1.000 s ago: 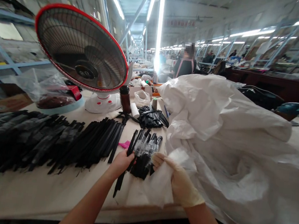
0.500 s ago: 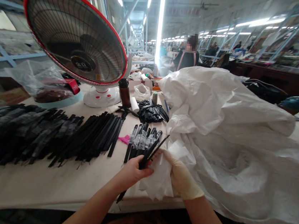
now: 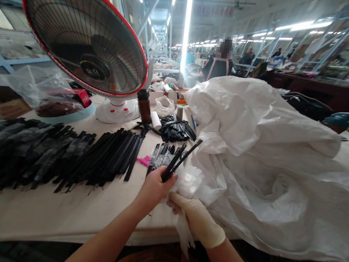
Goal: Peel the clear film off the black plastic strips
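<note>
1. Your bare left hand (image 3: 155, 187) grips long, flat black strips (image 3: 173, 163); their upper ends jut beyond the thumb and fingers, tilted up and rightward.
2. Your right hand (image 3: 195, 217), in a thin cream glove (image 3: 209, 231), pinches a thin, translucent white plastic sheet (image 3: 184, 232), which hangs below its fingers.
3. Just beyond your left fingers, black strips wrapped in clear plastic (image 3: 161, 159) lie on the cream tabletop (image 3: 67, 215).
</note>
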Motion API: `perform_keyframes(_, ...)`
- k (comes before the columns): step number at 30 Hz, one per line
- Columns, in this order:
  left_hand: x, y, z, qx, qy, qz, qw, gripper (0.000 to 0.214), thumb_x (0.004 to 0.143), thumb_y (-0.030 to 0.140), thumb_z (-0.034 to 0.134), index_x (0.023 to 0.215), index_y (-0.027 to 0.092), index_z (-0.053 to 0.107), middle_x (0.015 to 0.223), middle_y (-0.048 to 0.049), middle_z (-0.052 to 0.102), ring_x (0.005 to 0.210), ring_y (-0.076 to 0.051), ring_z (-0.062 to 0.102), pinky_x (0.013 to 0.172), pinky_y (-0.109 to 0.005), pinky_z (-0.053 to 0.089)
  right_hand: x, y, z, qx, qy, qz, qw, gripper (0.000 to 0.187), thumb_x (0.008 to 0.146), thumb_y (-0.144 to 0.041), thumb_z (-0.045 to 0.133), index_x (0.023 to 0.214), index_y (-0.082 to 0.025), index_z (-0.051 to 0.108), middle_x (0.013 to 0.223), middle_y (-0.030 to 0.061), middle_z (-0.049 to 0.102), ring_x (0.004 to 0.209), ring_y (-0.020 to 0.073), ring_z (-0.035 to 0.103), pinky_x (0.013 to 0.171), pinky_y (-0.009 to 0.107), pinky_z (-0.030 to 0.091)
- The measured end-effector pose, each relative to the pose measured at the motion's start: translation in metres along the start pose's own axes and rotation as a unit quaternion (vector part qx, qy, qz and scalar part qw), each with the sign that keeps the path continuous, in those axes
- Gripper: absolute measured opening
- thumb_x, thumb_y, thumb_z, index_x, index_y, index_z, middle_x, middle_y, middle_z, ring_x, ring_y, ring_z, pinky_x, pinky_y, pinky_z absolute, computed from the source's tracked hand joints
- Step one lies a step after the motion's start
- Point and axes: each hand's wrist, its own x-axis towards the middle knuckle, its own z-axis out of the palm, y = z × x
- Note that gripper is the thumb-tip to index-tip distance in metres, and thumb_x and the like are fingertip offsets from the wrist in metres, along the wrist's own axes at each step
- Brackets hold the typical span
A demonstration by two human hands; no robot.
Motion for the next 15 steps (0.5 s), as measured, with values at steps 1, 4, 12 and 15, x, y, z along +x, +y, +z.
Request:
perform_keyframes(1,0.001,0.001,0.0,-0.003,-0.001,-0.003,1.0,0.018,0.076,0.034,0.057,0.069,0.019,0.052,0.06,0.005,0.05,0.058,-0.012,0.046,0.056,-0.023,0.037,-0.003,-0.003,-0.001,-0.033,-0.019,0.006,0.999,0.032,0.07,-0.046,0.069,0.058,-0.016,0.066,0.058,0.0001,0.059,0.054,0.0098,0.043,0.056,0.024,0.036)
perform_keyframes(4,0.002,0.005,0.0,0.005,0.002,0.0,1.0,0.018,0.076,0.036,0.056,0.07,0.019,0.051,0.059,0.0057,0.047,0.056,-0.012,0.045,0.054,-0.022,0.035,-0.01,-0.013,-0.006,-0.077,-0.022,0.008,0.997,0.029,0.066,-0.045,0.071,0.056,-0.019,0.066,0.056,-0.0009,0.057,0.055,0.0111,0.043,0.058,0.025,0.036)
perform_keyframes(12,0.0,0.006,0.007,0.044,-0.004,0.007,0.999,0.016,0.076,0.034,0.055,0.07,0.019,0.054,0.06,0.0046,0.052,0.059,-0.013,0.049,0.056,-0.023,0.036,-0.005,-0.017,-0.005,-0.078,0.053,0.033,0.995,0.04,0.061,-0.056,0.069,0.054,-0.017,0.062,0.056,-0.0005,0.054,0.056,0.0129,0.044,0.059,0.028,0.036)
perform_keyframes(15,-0.001,0.004,0.007,0.039,-0.003,0.003,0.999,0.015,0.077,0.032,0.055,0.069,0.019,0.052,0.06,0.0048,0.051,0.058,-0.013,0.048,0.055,-0.022,0.036,-0.01,-0.02,-0.001,-0.121,0.037,0.064,0.99,0.031,0.061,-0.047,0.071,0.058,-0.017,0.066,0.054,-0.0016,0.054,0.055,0.0126,0.045,0.058,0.027,0.037)
